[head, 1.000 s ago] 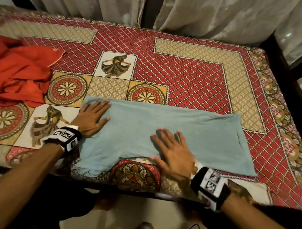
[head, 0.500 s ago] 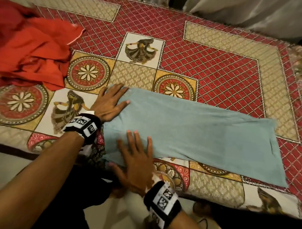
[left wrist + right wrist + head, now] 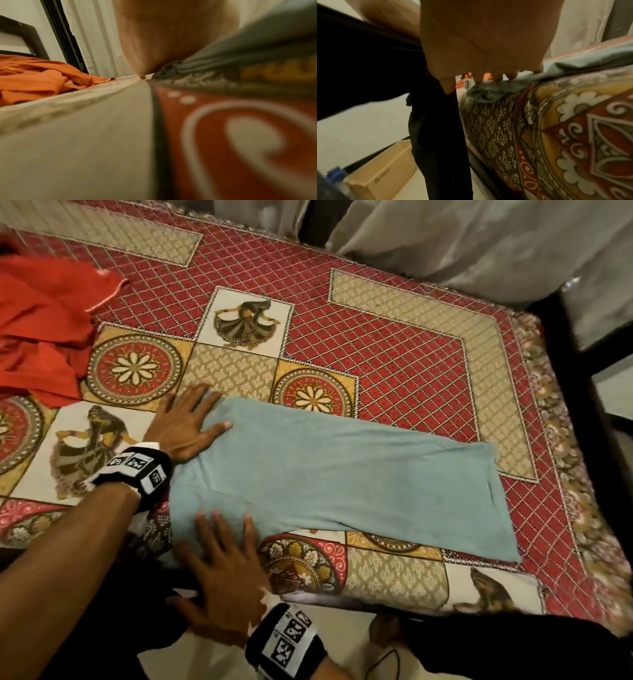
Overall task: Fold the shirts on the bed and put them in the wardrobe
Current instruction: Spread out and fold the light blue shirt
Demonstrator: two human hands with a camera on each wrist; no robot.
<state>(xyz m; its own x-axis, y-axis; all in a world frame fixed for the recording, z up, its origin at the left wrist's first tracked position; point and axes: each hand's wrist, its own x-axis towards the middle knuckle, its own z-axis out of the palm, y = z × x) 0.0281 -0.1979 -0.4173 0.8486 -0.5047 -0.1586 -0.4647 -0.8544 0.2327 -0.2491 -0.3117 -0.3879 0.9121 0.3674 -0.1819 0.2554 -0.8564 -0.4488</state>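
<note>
Lying flat on the bed (image 3: 411,344), the blue shirt (image 3: 342,474) is folded into a long strip. Left hand (image 3: 185,426) presses its far-left corner, fingers spread; right hand (image 3: 222,570) lies flat on its near-left edge. A red shirt (image 3: 37,326) sits crumpled at the left.

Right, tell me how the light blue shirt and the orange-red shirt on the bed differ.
The light blue shirt lies flat in a long folded strip; the orange-red shirt sits in a crumpled heap. The left hand and right hand both press flat on the light blue shirt's near-left end; nothing touches the orange-red shirt. The blue one is near the bed's front edge, the orange-red one far left. Both rest on the patterned bedspread.
</note>
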